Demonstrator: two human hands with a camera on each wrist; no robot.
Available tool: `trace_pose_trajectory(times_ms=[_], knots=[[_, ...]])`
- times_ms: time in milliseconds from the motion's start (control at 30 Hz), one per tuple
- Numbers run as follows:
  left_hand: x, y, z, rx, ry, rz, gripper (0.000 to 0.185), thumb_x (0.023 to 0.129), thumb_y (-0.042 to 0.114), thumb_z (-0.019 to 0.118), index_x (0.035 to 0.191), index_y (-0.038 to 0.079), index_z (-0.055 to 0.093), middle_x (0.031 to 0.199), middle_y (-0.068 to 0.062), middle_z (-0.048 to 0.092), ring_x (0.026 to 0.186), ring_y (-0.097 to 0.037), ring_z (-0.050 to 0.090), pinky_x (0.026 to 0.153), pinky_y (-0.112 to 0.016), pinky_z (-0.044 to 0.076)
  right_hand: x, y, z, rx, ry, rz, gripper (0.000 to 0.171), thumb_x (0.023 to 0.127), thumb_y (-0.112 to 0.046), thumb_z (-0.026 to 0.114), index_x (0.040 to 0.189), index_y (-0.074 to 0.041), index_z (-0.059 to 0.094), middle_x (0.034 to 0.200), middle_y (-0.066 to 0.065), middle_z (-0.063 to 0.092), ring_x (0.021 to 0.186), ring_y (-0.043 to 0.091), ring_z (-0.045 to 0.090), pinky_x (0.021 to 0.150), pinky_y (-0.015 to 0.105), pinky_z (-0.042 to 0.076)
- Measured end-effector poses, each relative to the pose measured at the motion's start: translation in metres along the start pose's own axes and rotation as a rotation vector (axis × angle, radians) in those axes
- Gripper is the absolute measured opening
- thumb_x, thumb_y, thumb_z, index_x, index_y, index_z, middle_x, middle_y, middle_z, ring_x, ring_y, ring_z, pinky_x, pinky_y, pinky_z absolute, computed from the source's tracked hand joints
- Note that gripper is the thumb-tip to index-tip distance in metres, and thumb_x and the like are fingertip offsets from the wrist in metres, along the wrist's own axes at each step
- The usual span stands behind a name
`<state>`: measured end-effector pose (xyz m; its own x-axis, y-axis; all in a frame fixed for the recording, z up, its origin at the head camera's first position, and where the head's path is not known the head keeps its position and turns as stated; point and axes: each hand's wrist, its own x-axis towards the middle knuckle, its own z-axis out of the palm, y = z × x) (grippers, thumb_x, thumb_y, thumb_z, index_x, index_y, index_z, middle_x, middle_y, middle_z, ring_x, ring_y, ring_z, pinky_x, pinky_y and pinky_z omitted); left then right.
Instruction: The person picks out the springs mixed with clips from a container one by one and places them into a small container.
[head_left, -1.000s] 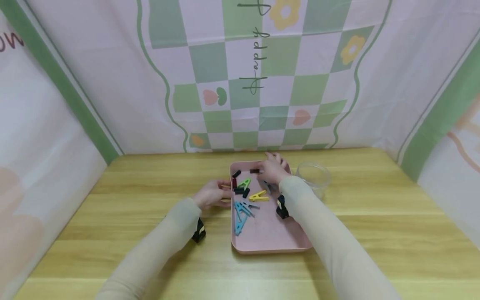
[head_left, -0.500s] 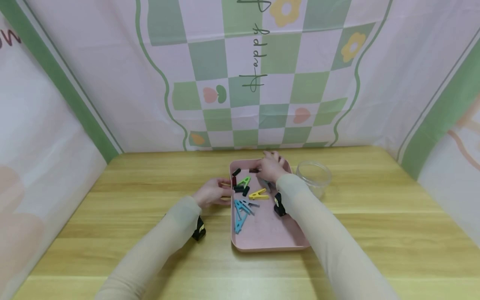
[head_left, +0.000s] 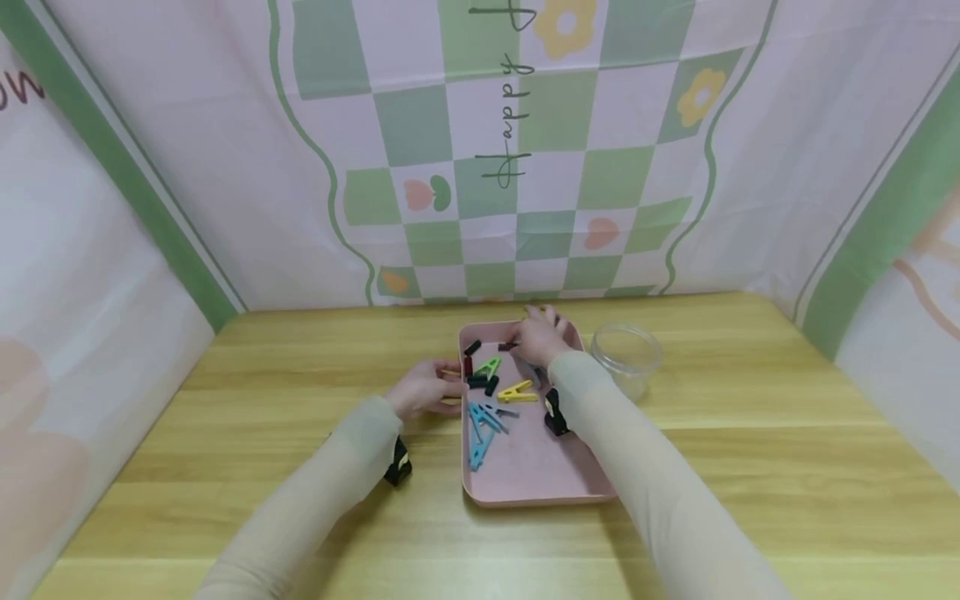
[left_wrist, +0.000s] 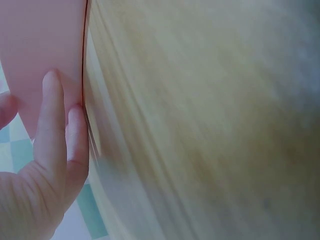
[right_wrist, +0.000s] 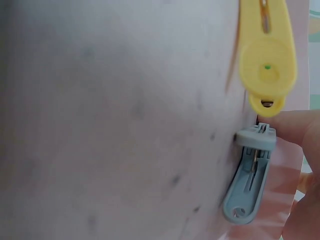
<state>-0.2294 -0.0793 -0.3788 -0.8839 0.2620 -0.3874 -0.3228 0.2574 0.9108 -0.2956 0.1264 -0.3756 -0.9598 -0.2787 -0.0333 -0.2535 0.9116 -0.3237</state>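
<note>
A pink tray (head_left: pixel 525 492) lies on the table with clothespins and small dark pieces in it. My left hand (head_left: pixel 426 388) is at its left side. In the left wrist view, its fairly straight fingers (left_wrist: pixel 52 110) touch the outer wall. My right hand (head_left: pixel 542 337) reaches into the back right of the tray, fingers bent down. Its fingertips overlap one end of a small dark reddish-brown piece (head_left: pixel 505 347); I cannot tell whether they pinch it. In the right wrist view, a grey clothespin (right_wrist: pixel 250 170) lies beside the thumb, with a yellow clothespin (right_wrist: pixel 267 55) above it.
A clear round container (head_left: pixel 628 354) stands just right of the tray. Blue clothespins (head_left: pixel 482 433) and a green clothespin (head_left: pixel 489 367) lie along the tray's left side, near several small black pieces (head_left: pixel 491 386). Behind the wooden table (head_left: pixel 300 358) hangs a checked cloth (head_left: pixel 487 208).
The right hand and its wrist have moved slightly left, and the fingertips cover more of the reddish-brown piece. The left hand stays at the tray's side.
</note>
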Motion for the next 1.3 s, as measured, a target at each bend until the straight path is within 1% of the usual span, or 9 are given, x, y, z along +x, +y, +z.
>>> trace_pose_trajectory(times_ms=[167, 367, 633, 733, 900, 1100, 1300], knots=[[-0.0013, -0.0005, 0.0002, -0.002, 0.003, 0.005, 0.05, 0.09, 0.0, 0.059, 0.136, -0.004, 0.04, 0.125, -0.023, 0.054, 0.105, -0.03, 0.061, 0.081, -0.034, 0.059, 0.0007, 0.0008, 0.0021, 0.002, 0.002, -0.015, 0.017, 0.088, -0.017, 0.066, 0.103, -0.013, 0.073, 0.152, 0.021, 0.027, 0.14, 0.046, 0.008, 0.11, 0.067, 0.004], [-0.0008, 0.0, 0.0002, 0.003, -0.005, 0.007, 0.051, 0.09, 0.0, 0.059, 0.137, -0.003, 0.04, 0.126, -0.023, 0.054, 0.106, -0.03, 0.06, 0.082, -0.034, 0.059, 0.0002, 0.001, 0.0018, 0.009, 0.006, -0.009, 0.016, 0.088, -0.019, 0.067, 0.101, -0.014, 0.073, 0.152, 0.02, 0.027, 0.14, 0.045, 0.008, 0.11, 0.066, 0.004], [0.0003, -0.0003, 0.0001, -0.005, -0.009, 0.007, 0.05, 0.091, 0.001, 0.058, 0.137, -0.003, 0.04, 0.127, -0.023, 0.053, 0.106, -0.03, 0.06, 0.082, -0.034, 0.059, -0.0002, -0.0001, 0.0009, -0.017, 0.015, -0.022, 0.012, 0.087, -0.016, 0.068, 0.096, -0.015, 0.074, 0.152, 0.02, 0.028, 0.139, 0.045, 0.01, 0.11, 0.066, 0.006], [0.0004, -0.0005, 0.0002, -0.004, -0.009, 0.006, 0.05, 0.091, 0.0, 0.058, 0.137, -0.003, 0.04, 0.127, -0.023, 0.053, 0.107, -0.03, 0.06, 0.082, -0.035, 0.059, -0.0006, -0.0008, 0.0012, -0.024, 0.015, -0.029, 0.01, 0.086, -0.016, 0.069, 0.094, -0.015, 0.074, 0.152, 0.02, 0.027, 0.14, 0.045, 0.009, 0.111, 0.067, 0.006], [-0.0003, -0.0001, 0.0001, -0.003, -0.008, -0.002, 0.049, 0.091, 0.001, 0.058, 0.137, -0.003, 0.04, 0.128, -0.023, 0.053, 0.107, -0.03, 0.06, 0.082, -0.035, 0.059, -0.0018, -0.0024, 0.0005, 0.001, 0.01, -0.022, 0.008, 0.086, -0.015, 0.069, 0.093, -0.014, 0.074, 0.153, 0.02, 0.025, 0.14, 0.045, 0.006, 0.112, 0.066, 0.001], [-0.0002, -0.0019, -0.0016, -0.009, -0.022, 0.008, 0.049, 0.092, 0.001, 0.056, 0.137, -0.005, 0.038, 0.128, -0.025, 0.051, 0.107, -0.03, 0.059, 0.083, -0.035, 0.058, -0.0019, -0.0064, -0.0037, -0.009, 0.028, -0.032, 0.007, 0.087, -0.015, 0.068, 0.087, -0.011, 0.074, 0.153, 0.021, 0.025, 0.14, 0.045, 0.008, 0.112, 0.064, 0.004], [0.0017, -0.0024, -0.0005, 0.001, -0.021, -0.003, 0.048, 0.092, 0.002, 0.058, 0.136, -0.003, 0.04, 0.127, -0.023, 0.052, 0.107, -0.029, 0.06, 0.082, -0.034, 0.059, -0.003, -0.0068, -0.007, 0.005, 0.035, -0.043, 0.006, 0.086, -0.015, 0.069, 0.084, -0.012, 0.073, 0.153, 0.021, 0.024, 0.14, 0.046, 0.007, 0.112, 0.064, 0.001]])
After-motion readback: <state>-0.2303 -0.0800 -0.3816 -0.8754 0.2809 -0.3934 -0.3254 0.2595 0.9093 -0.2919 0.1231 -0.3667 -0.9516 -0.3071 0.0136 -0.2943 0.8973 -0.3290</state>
